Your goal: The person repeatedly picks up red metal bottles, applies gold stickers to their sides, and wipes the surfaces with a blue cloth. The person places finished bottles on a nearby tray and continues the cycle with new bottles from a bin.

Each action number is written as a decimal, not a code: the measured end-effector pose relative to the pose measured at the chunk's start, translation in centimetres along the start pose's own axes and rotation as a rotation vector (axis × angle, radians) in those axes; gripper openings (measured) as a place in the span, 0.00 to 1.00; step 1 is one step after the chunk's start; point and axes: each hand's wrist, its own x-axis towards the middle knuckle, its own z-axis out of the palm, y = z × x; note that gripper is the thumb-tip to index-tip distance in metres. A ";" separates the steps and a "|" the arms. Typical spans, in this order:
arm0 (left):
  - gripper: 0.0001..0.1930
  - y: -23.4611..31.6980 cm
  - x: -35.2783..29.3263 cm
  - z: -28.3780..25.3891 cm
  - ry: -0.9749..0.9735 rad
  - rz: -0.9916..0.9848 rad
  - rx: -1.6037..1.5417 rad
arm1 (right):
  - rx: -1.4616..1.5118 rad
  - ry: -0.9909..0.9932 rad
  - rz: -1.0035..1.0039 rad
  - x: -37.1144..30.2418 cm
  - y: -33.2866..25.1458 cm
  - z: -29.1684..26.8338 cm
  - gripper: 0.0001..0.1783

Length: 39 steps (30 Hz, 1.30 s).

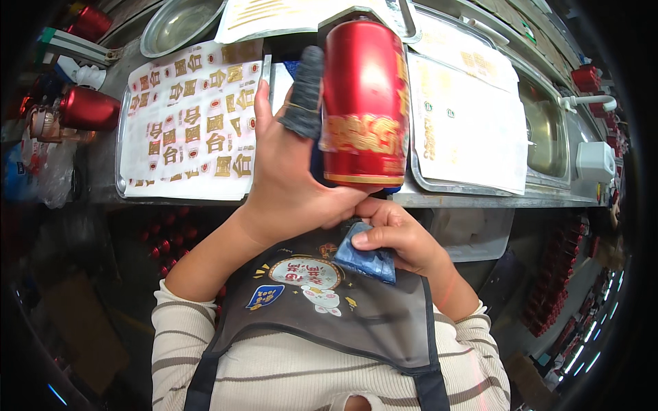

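Head view: left hand gripped red bottle up over the bench edge, one finger spread off, some hidden. Right hand clamped blue pad, thumb on top, below bottle. Gold lettering already on; finished or not, couldn't tell. Sheet at left held plenty more.

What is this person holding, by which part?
The left hand holds a red bottle by its side, grip partly hidden; the right hand pinches a blue pad near its upper edge.
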 end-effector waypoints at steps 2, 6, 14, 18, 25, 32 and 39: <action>0.47 0.3 -0.3 0.4 -0.071 0.075 0.230 | -0.372 -0.015 -0.019 -0.7 -1.4 -0.3 0.15; 0.42 -0.3 -1.5 1.3 -0.078 0.065 0.224 | -0.595 0.179 -0.414 -2.4 -3.8 -0.9 0.10; 0.32 0.4 0.2 2.1 -0.002 -0.324 -0.456 | -1.114 0.480 -0.921 -0.3 -1.1 -1.7 0.35; 0.21 0.4 0.1 2.9 0.102 -0.384 -0.523 | -1.195 0.501 -0.931 -0.1 -0.6 -2.2 0.36; 0.36 0.8 0.4 2.0 -0.008 -0.431 -0.637 | -1.237 0.497 -0.911 -0.4 -0.9 -2.0 0.34; 0.22 0.7 0.3 2.6 0.065 -0.373 -0.490 | -0.510 0.769 -0.806 -0.3 -2.3 -2.8 0.20; 0.22 -0.5 -0.2 3.0 0.115 -0.279 -0.492 | -1.075 0.893 -1.074 1.8 -0.6 -0.5 0.18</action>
